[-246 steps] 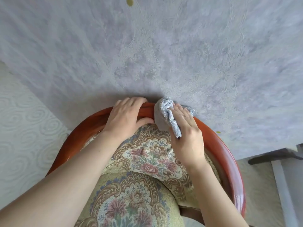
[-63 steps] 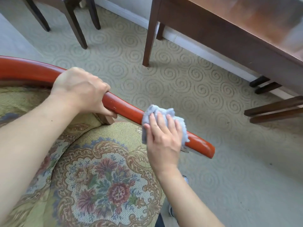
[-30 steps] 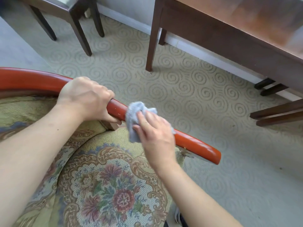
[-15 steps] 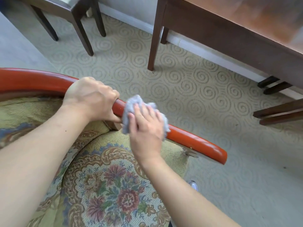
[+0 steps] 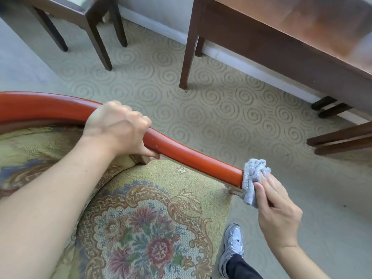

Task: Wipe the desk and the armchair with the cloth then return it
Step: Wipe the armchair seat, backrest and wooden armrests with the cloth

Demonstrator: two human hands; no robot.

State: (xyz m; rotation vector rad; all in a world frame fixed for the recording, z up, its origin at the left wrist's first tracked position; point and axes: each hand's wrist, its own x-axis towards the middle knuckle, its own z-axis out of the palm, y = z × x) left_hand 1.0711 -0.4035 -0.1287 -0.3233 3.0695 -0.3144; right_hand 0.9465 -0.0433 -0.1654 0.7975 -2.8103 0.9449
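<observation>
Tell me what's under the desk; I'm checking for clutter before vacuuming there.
Under the desk show swirl-patterned carpet, a white baseboard and dark wooden furniture feet. The desktop covers everything further right.

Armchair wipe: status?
Left hand gripping red armrest. Right hand pressing grey cloth on armrest's front tip. Nothing in the way; desk beyond, untouched now.

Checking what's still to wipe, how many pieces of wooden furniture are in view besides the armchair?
2: a dark chair or stool at the top left and the brown desk at the top right. More may be out of frame.
</observation>
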